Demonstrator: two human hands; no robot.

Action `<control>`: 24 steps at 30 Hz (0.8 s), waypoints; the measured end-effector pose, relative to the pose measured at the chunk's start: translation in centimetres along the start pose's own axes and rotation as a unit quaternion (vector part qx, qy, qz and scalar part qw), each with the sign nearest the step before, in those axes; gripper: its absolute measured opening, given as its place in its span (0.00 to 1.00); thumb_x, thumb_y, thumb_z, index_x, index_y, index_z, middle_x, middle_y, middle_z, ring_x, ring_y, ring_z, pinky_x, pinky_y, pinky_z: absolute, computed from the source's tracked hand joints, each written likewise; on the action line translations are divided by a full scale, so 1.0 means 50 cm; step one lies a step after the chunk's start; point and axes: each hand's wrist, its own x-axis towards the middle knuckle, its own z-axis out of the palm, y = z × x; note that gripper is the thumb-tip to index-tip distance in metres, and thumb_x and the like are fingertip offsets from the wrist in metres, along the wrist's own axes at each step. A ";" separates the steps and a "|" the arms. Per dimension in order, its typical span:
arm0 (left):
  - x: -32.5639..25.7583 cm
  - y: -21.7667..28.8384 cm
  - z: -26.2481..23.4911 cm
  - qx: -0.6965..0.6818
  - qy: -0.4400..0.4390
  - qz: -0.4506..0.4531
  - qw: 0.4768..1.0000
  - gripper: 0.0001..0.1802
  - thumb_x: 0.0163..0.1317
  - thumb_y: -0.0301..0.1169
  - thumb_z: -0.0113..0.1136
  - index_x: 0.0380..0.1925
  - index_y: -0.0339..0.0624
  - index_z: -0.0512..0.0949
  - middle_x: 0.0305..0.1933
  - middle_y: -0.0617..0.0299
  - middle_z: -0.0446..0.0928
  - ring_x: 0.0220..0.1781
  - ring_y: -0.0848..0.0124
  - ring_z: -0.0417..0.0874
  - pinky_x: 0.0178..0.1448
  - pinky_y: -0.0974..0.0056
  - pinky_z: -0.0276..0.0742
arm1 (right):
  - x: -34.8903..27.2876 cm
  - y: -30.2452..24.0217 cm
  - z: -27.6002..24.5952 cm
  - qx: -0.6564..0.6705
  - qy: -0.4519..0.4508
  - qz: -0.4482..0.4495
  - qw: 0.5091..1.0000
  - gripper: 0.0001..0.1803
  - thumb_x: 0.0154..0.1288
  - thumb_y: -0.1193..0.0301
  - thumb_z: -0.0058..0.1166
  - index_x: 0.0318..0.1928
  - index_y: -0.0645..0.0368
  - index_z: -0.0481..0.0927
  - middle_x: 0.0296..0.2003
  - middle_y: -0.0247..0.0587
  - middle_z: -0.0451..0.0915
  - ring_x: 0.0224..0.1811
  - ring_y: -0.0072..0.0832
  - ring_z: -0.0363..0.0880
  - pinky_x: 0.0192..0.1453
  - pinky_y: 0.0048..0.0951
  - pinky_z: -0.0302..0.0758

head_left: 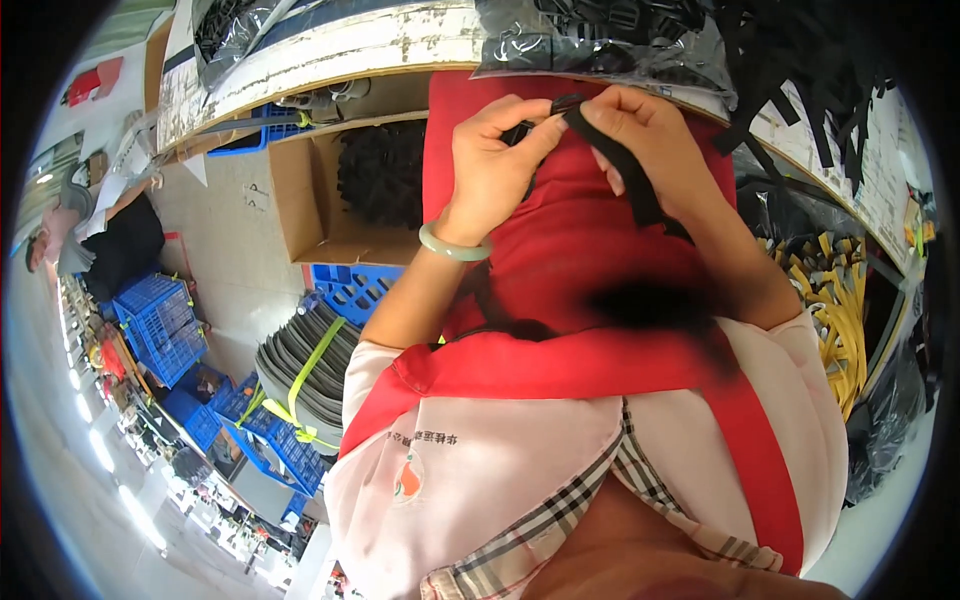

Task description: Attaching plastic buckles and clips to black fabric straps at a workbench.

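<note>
Pinching a flat, curving black strap (632, 168), left hand (495, 155) and right hand (648, 135) meet above a red cloth apron (570, 235).

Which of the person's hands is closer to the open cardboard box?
The left hand. In the picture, it lies to the right of the cardboard box; the right hand, holding a black strap, is farther right.

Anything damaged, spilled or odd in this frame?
The white tabletop looks worn, its surface marked with dark scuffs. Black straps trail over its edge at right. A dark blur over the red apron looks odd, cause unclear.
</note>
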 end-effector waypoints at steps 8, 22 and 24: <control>0.012 0.007 -0.022 0.239 0.017 0.190 0.952 0.08 0.52 0.21 0.65 0.33 0.33 0.80 0.27 0.53 0.75 0.27 0.60 0.77 0.31 0.64 0.72 | 0.040 0.031 0.025 0.098 0.017 -0.026 0.995 0.09 0.70 0.67 0.50 0.42 0.60 0.73 0.21 0.33 0.72 0.18 0.19 0.70 0.21 0.22 0.71; -0.004 -0.031 0.001 0.171 -0.024 0.118 0.978 0.03 0.56 0.22 0.62 0.31 0.37 0.82 0.25 0.57 0.76 0.28 0.68 0.76 0.33 0.67 0.71 | 0.044 0.029 0.031 0.102 0.031 -0.115 0.988 0.17 0.70 0.69 0.52 0.55 0.61 0.66 0.22 0.36 0.75 0.18 0.18 0.70 0.21 0.19 0.70; -0.006 -0.013 0.005 0.156 -0.001 0.081 0.984 0.02 0.57 0.22 0.62 0.30 0.37 0.82 0.25 0.59 0.76 0.29 0.71 0.75 0.34 0.67 0.71 | 0.037 0.038 0.027 0.082 0.038 -0.091 0.992 0.19 0.70 0.69 0.51 0.57 0.61 0.65 0.24 0.36 0.75 0.20 0.18 0.72 0.23 0.19 0.72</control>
